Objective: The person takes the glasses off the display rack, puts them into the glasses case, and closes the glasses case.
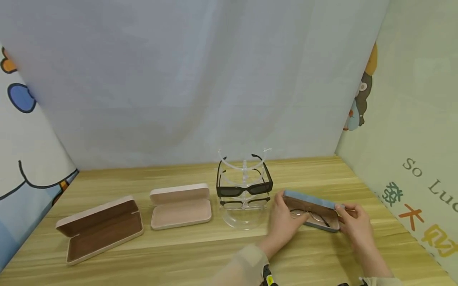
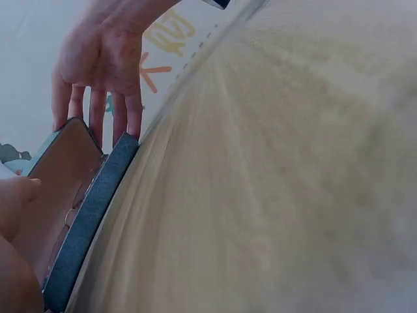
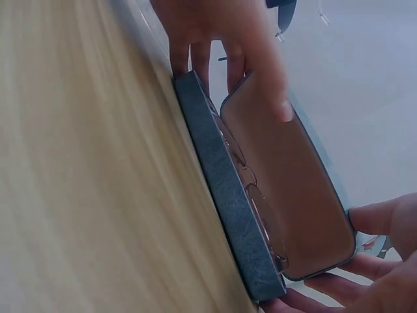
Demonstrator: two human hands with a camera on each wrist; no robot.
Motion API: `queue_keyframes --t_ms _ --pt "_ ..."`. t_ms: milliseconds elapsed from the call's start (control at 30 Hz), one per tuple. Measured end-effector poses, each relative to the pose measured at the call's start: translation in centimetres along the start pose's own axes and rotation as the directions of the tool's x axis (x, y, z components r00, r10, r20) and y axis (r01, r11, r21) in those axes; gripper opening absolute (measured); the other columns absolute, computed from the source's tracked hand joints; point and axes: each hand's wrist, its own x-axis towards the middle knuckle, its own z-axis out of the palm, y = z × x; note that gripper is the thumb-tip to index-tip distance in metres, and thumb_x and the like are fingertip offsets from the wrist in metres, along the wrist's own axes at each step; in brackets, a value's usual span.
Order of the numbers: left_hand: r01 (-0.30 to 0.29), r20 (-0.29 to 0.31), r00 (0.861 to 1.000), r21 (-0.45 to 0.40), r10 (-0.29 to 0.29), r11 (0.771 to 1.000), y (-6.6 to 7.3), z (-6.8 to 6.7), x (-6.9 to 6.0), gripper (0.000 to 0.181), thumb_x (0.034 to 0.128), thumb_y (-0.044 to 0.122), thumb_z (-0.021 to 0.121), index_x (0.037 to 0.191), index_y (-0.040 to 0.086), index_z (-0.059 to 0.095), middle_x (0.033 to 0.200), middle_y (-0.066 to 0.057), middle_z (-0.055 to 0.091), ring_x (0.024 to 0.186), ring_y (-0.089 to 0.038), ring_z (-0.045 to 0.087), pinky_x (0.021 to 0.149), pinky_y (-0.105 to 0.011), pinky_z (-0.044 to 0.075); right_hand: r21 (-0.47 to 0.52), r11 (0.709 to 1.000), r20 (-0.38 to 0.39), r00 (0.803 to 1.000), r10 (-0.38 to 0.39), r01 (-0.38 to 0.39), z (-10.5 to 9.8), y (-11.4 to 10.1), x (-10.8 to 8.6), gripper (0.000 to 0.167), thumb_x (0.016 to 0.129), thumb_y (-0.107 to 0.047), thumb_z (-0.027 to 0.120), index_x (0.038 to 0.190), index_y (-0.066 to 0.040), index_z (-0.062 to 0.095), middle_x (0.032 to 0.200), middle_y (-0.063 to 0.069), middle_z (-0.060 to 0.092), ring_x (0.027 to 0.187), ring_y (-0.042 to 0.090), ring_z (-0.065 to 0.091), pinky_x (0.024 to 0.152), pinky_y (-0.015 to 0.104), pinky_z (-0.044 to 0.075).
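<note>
A blue glasses case (image 1: pixel 309 199) with a brown lining stands open on the table at the right. Inside it lies a pair of thin-rimmed glasses (image 1: pixel 316 217), seen also as wire glasses (image 3: pixel 251 176) in the right wrist view. My left hand (image 1: pixel 282 222) holds the case's left end, its fingers behind that end and its thumb reaching across the opening. At the other end, my right hand (image 1: pixel 358 226) grips the case, with the thumb at the lid's corner and fingers by the base.
Left of the case, a clear display stand (image 1: pixel 245 222) carries black sunglasses (image 1: pixel 230 191) and dark-framed glasses (image 1: pixel 232 204) below them. Further left lie an open pink case (image 1: pixel 180 214) and an open case with brown lining (image 1: pixel 103 234). A printed cloth wall (image 1: pixel 404 119) borders the right.
</note>
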Motion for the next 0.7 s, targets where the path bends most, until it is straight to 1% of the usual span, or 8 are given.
queue_keyframes --t_ms 33,133,200,300,367,467,567,700 --pt "0.008 -0.017 1.000 -0.002 -0.008 1.000 0.07 0.13 -0.02 0.082 0.0732 0.045 0.072 0.134 0.009 0.030 0.127 -0.011 0.046 0.113 -0.026 0.049 0.090 -0.039 0.045 -0.012 1.000 0.006 1.000 -0.001 0.001 0.00 -0.02 -0.10 0.061 0.091 -0.041 0.048 0.128 0.005 0.032 0.135 0.028 0.035 0.082 -0.002 0.053 0.066 0.022 0.051" --pt "0.020 -0.073 0.997 -0.033 -0.022 0.999 0.36 0.44 0.08 0.072 0.0767 0.049 0.067 0.128 0.009 0.035 0.121 -0.012 0.049 0.108 -0.026 0.052 0.086 -0.039 0.045 -0.037 0.999 -0.036 0.999 -0.010 0.009 0.19 -0.02 -0.23 0.058 0.091 -0.039 0.049 0.126 0.005 0.035 0.130 0.027 0.041 0.077 -0.008 0.050 0.063 0.021 0.050" --pt "0.022 -0.104 0.994 -0.070 -0.029 0.997 0.57 0.62 0.26 0.064 0.0797 0.049 0.063 0.122 0.009 0.038 0.115 -0.010 0.051 0.105 -0.025 0.053 0.085 -0.038 0.045 -0.032 0.999 -0.063 0.998 -0.011 0.009 0.28 -0.03 -0.24 0.053 0.091 -0.036 0.051 0.123 0.004 0.038 0.125 0.023 0.045 0.074 -0.010 0.050 0.063 0.021 0.050" --pt "0.010 -0.154 0.988 -0.106 -0.026 0.994 0.52 0.79 0.59 0.049 0.0842 0.046 0.059 0.114 0.011 0.041 0.107 -0.006 0.053 0.100 -0.024 0.055 0.082 -0.036 0.046 -0.022 1.000 -0.070 0.998 -0.002 0.000 0.42 0.02 -0.28 0.048 0.091 -0.033 0.052 0.122 0.002 0.039 0.115 0.011 0.050 0.074 -0.012 0.048 0.064 0.020 0.050" --pt "-0.008 -0.188 0.982 -0.108 -0.013 0.994 0.40 0.84 0.71 0.042 0.0863 0.042 0.058 0.109 0.011 0.043 0.103 -0.005 0.054 0.096 -0.023 0.057 0.079 -0.035 0.047 -0.008 1.000 -0.072 0.997 0.005 -0.006 0.46 0.04 -0.31 0.045 0.091 -0.030 0.054 0.120 0.002 0.040 0.108 0.004 0.051 0.075 -0.012 0.048 0.065 0.019 0.050" --pt "-0.036 -0.229 0.973 -0.095 0.014 0.995 0.23 0.80 0.76 0.036 0.0867 0.038 0.059 0.105 0.010 0.045 0.101 -0.006 0.057 0.091 -0.025 0.059 0.075 -0.034 0.049 0.048 0.999 -0.059 0.998 0.010 -0.007 0.43 0.11 -0.39 0.042 0.090 -0.025 0.056 0.118 0.002 0.041 0.095 -0.008 0.051 0.076 -0.010 0.049 0.065 0.018 0.050" --pt "-0.031 -0.230 0.973 -0.107 0.006 0.994 0.21 0.62 0.75 0.036 0.0853 0.035 0.062 0.106 0.010 0.046 0.103 -0.006 0.058 0.093 -0.024 0.059 0.078 -0.034 0.049 0.090 0.996 -0.052 0.999 0.010 -0.005 0.37 0.22 -0.47 0.041 0.089 -0.021 0.057 0.117 0.003 0.041 0.090 -0.013 0.050 0.076 -0.008 0.050 0.066 0.016 0.050" --pt "-0.001 -0.193 0.981 -0.147 -0.027 0.989 0.02 0.51 0.68 0.051 0.0839 0.034 0.064 0.121 0.007 0.042 0.115 -0.008 0.057 0.105 -0.025 0.055 0.088 -0.037 0.046 0.083 0.996 -0.039 0.999 0.013 -0.009 0.10 0.45 -0.56 0.043 0.089 -0.024 0.059 0.118 0.002 0.042 0.090 -0.015 0.049 0.077 -0.008 0.051 0.067 0.015 0.050"
